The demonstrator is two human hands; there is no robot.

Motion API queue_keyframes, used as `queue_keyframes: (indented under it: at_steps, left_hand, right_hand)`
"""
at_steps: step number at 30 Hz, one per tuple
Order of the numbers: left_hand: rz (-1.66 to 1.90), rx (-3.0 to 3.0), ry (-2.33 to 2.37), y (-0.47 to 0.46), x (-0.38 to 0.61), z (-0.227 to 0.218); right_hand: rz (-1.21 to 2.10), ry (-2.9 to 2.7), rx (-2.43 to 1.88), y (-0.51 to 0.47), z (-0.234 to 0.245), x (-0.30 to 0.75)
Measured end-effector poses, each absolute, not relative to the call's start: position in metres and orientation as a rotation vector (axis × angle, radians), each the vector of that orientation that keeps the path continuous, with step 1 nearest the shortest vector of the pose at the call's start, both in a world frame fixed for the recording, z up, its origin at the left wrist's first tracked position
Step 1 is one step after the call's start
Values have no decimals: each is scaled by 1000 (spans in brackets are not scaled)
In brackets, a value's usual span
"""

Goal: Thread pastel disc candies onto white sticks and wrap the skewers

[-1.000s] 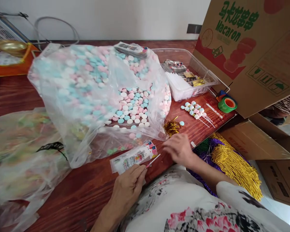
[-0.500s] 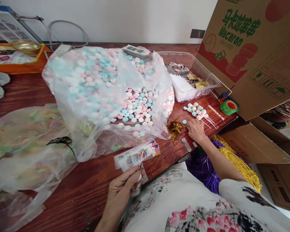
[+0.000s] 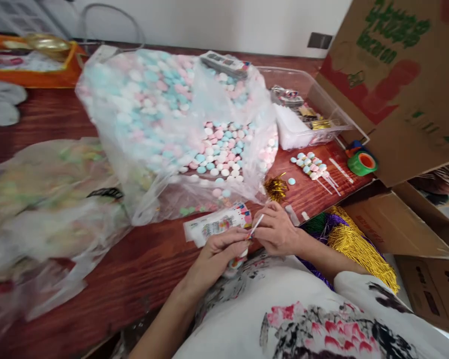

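While my left hand (image 3: 221, 249) grips the film-wrapped skewer (image 3: 238, 261), its slim white stick (image 3: 258, 226) slants away rightward; right hand (image 3: 279, 232): hold unclear.

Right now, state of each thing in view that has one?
Wrapped candy stick, held tilted
Left hand, closed on it
Right hand, fingers curled, grip unclear
Printed packets, flat
Large candy bag, open
Clear bin, uncovered
Gold ties, loosely heaped
Candy skewers, lying together
Middle cardboard box, open
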State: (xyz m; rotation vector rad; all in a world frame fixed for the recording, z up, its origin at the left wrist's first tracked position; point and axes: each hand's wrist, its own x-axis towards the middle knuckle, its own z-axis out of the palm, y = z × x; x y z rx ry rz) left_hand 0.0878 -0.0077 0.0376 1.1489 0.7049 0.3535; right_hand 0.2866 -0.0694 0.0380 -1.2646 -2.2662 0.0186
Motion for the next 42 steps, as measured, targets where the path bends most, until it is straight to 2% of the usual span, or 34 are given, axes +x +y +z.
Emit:
queue_keyframes:
  at_steps: [8,11,16,21,26,28,31,35,37,42]
  left_hand:
    - [512,896,716,-17,67,31]
    - [601,805,755,-16,62,31]
    - [731,725,806,-11,56,33]
    - [763,855,807,-9,53,34]
    - [819,938,855,-8,50,31]
    - [789,913,907,-7,49,27]
    - [723,836,952,-7,54,20]
    - [799,877,937,-9,63,19]
    - [845,957,949,-9,63,22]
    - [860,1226,945,-10,53,26]
  right_hand:
    - [406,-1995,-1073,-55,33,262]
    - [759,-1767,-1056,-53,34,256]
    - [1478,-1015,-1019,-56,22,249]
    - [1711,-720,-936,-54,17,241]
    - [1705,-838,-1008,-53,24,245]
    - [1603,-915,-1000,-53,30,248]
    - [1221,-1173,-1001,-50,40,246]
    - [588,-1827,-989,-35,42,235]
    - [423,-1983,-990,-27,38,231]
    - [489,-2005,-1018,-15,29,228]
